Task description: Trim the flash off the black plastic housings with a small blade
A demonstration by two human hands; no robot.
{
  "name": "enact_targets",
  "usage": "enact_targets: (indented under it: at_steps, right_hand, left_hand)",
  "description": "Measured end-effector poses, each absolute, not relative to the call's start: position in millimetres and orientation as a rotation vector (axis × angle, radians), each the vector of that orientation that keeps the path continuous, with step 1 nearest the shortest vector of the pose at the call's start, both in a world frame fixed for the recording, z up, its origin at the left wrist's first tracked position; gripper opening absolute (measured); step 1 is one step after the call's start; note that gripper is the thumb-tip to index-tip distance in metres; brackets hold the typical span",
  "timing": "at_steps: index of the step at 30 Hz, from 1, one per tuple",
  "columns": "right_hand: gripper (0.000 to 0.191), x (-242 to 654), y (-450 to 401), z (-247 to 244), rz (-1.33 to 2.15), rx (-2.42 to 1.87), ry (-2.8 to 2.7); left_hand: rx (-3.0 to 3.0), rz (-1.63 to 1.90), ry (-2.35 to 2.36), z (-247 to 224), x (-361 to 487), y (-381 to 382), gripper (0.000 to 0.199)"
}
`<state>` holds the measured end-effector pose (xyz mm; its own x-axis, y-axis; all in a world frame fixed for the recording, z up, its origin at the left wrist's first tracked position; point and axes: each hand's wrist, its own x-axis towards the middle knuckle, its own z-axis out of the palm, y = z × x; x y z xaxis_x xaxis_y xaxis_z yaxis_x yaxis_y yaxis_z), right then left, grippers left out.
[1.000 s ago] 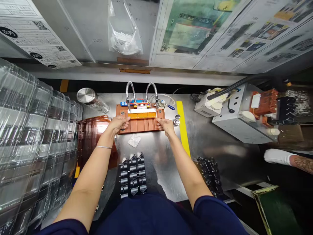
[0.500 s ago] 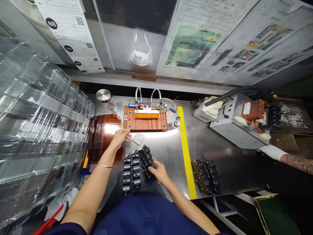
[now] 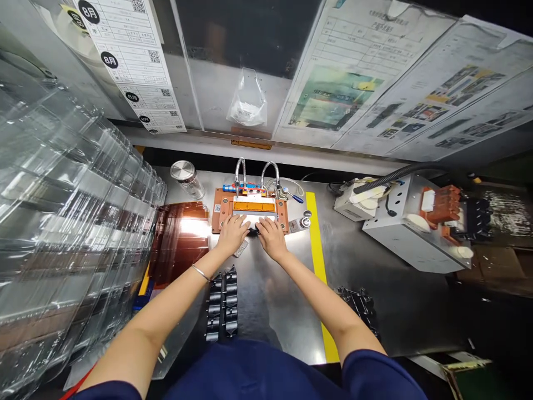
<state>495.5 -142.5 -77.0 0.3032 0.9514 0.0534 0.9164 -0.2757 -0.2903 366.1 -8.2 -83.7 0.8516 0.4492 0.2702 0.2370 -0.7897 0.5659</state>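
My left hand (image 3: 232,232) and my right hand (image 3: 270,235) are side by side at the front of a reddish-brown fixture (image 3: 217,216) with a white block and an orange scale strip (image 3: 254,206). Between them a small bit of a black plastic part (image 3: 253,231) shows; my fingers are curled over its ends and hide most of it. Two more black segmented plastic strips (image 3: 214,308) lie lengthwise on the bench, nearer my body. Beside my left wrist, a small grey square packet (image 3: 240,249) is partly covered.
A lidded glass jar (image 3: 187,179) and a brown translucent tray (image 3: 179,239) stand left, beside tall stacked clear trays (image 3: 83,222). A yellow tape line (image 3: 318,266) runs down the bench. Right of it are more black parts (image 3: 360,305) and a grey machine (image 3: 410,239).
My right hand has carried a black part from the bench forward to the fixture, and my left hand has joined it there. The other person's arm at right has left the view.
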Motion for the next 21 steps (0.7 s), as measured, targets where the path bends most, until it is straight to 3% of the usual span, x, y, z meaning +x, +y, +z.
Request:
enact_targets:
  at_steps: [11, 15, 21]
  right_hand:
    - [0.042, 620, -132, -54, 0.211, -2.906, -1.192]
    - [0.036, 644, -124, -58, 0.257, -2.922, -1.213]
    - [0.041, 669, -121, -55, 0.217, -2.819, -1.214]
  left_hand:
    - [2.629, 0.498, 0.402, -130, 399, 17, 0.039]
    - [2.602, 0.496, 0.400, -136, 396, 16, 0.038]
    - [2.509, 0.491, 0.449, -132, 396, 13, 0.036]
